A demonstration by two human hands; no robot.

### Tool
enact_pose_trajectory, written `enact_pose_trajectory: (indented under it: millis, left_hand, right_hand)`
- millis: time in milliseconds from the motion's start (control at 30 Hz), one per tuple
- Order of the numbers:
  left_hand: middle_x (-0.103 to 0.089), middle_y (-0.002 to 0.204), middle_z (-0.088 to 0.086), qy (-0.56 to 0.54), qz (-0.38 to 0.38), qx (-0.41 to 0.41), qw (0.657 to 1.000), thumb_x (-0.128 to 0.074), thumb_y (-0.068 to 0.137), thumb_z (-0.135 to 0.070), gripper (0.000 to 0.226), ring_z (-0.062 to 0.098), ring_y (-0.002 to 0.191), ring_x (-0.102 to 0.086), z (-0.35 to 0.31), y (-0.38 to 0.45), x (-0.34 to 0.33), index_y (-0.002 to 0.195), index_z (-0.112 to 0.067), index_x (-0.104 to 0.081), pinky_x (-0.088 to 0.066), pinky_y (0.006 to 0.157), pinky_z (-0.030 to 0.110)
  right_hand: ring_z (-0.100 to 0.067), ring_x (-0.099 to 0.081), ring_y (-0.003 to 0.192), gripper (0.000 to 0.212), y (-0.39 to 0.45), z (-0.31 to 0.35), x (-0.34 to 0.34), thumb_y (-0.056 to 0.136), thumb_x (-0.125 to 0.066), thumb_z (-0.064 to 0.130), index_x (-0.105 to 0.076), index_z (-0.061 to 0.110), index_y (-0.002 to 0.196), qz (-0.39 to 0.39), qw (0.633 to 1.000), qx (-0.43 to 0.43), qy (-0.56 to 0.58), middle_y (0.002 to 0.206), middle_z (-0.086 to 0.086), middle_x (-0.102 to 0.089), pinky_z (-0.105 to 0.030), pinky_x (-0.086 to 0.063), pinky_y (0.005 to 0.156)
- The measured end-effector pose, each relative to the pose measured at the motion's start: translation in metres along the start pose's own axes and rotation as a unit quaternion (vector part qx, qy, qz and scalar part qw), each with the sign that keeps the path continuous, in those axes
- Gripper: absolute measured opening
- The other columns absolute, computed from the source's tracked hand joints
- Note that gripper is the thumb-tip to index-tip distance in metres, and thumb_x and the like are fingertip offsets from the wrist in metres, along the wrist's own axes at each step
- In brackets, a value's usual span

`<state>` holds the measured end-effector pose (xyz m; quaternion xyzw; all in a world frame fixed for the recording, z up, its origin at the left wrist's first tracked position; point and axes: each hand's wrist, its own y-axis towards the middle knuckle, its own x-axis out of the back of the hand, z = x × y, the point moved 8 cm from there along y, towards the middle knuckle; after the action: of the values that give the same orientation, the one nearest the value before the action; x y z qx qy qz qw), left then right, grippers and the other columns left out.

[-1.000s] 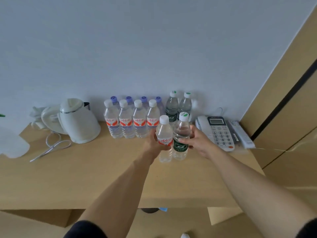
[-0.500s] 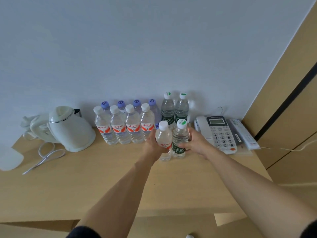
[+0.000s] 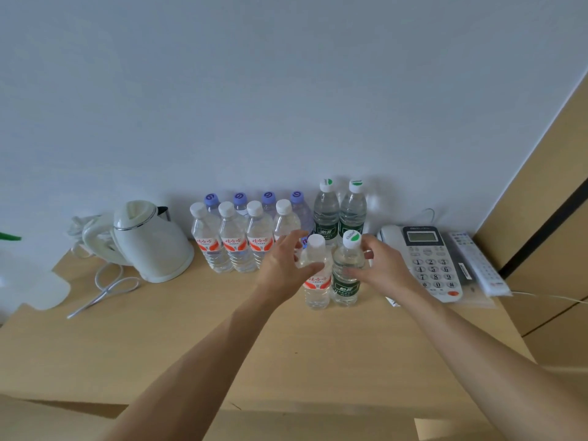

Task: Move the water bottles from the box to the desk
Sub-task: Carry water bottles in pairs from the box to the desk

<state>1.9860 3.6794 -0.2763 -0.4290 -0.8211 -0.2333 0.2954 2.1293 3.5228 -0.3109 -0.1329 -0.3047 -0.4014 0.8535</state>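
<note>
A plain pale wall in soft, even light fills the upper view and meets the back edge of a light wooden worktop. Along the worktop's right edge stands a tan wooden panel crossed by a dark slanting strip. Below the worktop's front edge, more tan wooden surface shows.

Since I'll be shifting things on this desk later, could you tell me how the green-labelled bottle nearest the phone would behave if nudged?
The green-labelled bottle looks full of water, so probably heavy for its size and fairly stable. It is tall on a narrow base, so a push near its cap might tip it against the red-labelled bottle beside it. Its clear ribbed plastic would likely flex slightly, not break.
</note>
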Motion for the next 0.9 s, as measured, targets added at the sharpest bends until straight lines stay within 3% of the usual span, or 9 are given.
enact_pose_trajectory:
  millis: [67, 167, 367, 500, 700, 900]
  left_hand:
    - [-0.061, 0.107, -0.007, 0.026, 0.024, -0.057, 0.998, -0.082, 0.081, -0.039, 0.060, 0.008, 0.078, -0.062, -0.027, 0.031, -0.007, 0.134, -0.029, -0.056, -0.049, 0.070, 0.022]
    - [-0.066, 0.101, -0.004, 0.055, 0.072, -0.127, 0.988, -0.083, 0.080, -0.030, 0.046, 0.009, 0.072, -0.058, -0.059, 0.074, -0.035, 0.123, -0.022, -0.067, -0.050, 0.076, 0.025]
    - [-0.073, 0.103, 0.007, 0.097, 0.158, -0.196, 0.963, -0.085, 0.078, -0.024, 0.044, 0.025, 0.092, -0.066, -0.090, 0.162, -0.083, 0.118, -0.017, -0.070, -0.051, 0.080, 0.032]
    - [-0.073, 0.098, 0.008, 0.103, 0.185, -0.249, 0.945, -0.085, 0.078, -0.025, 0.037, 0.026, 0.091, -0.066, -0.107, 0.216, -0.099, 0.111, -0.016, -0.072, -0.050, 0.077, 0.032]
    - [-0.073, 0.107, 0.006, 0.095, 0.237, -0.320, 0.912, -0.084, 0.081, -0.026, 0.040, 0.026, 0.102, -0.065, -0.152, 0.263, -0.143, 0.117, -0.017, -0.070, -0.053, 0.085, 0.037]
    - [-0.071, 0.104, 0.008, 0.092, 0.278, -0.373, 0.881, -0.083, 0.082, -0.024, 0.034, 0.027, 0.101, -0.064, -0.209, 0.272, -0.197, 0.112, -0.016, -0.069, -0.047, 0.073, 0.032]
  right_hand:
    - [-0.011, -0.061, 0.097, 0.062, 0.009, -0.006, 0.020, 0.066, -0.092, 0.032, -0.061, 0.028, 0.120, -0.040, 0.999, 0.003, -0.022, 0.106, 0.012, -0.064, -0.022, -0.042, 0.075]
    - [-0.014, -0.062, 0.097, 0.054, 0.017, -0.024, 0.043, 0.067, -0.092, 0.029, -0.060, 0.030, 0.110, -0.088, 0.994, -0.026, -0.055, 0.099, 0.014, -0.062, -0.030, -0.045, 0.077]
    - [-0.019, -0.062, 0.103, 0.059, 0.044, -0.043, 0.079, 0.070, -0.090, 0.021, -0.061, 0.023, 0.121, -0.186, 0.973, -0.094, -0.094, 0.111, 0.004, -0.069, -0.036, -0.049, 0.088]
    - [-0.021, -0.062, 0.104, 0.057, 0.068, -0.044, 0.094, 0.072, -0.089, 0.017, -0.062, 0.021, 0.122, -0.229, 0.958, -0.137, -0.099, 0.112, 0.003, -0.069, -0.037, -0.049, 0.090]
    - [-0.027, -0.063, 0.106, 0.054, 0.080, -0.057, 0.132, 0.072, -0.088, 0.014, -0.062, 0.015, 0.120, -0.305, 0.921, -0.224, -0.098, 0.112, -0.004, -0.070, -0.038, -0.049, 0.089]
    - [-0.029, -0.064, 0.107, 0.052, 0.063, -0.084, 0.175, 0.074, -0.085, 0.012, -0.060, 0.012, 0.121, -0.372, 0.875, -0.292, -0.106, 0.115, -0.006, -0.071, -0.036, -0.049, 0.088]
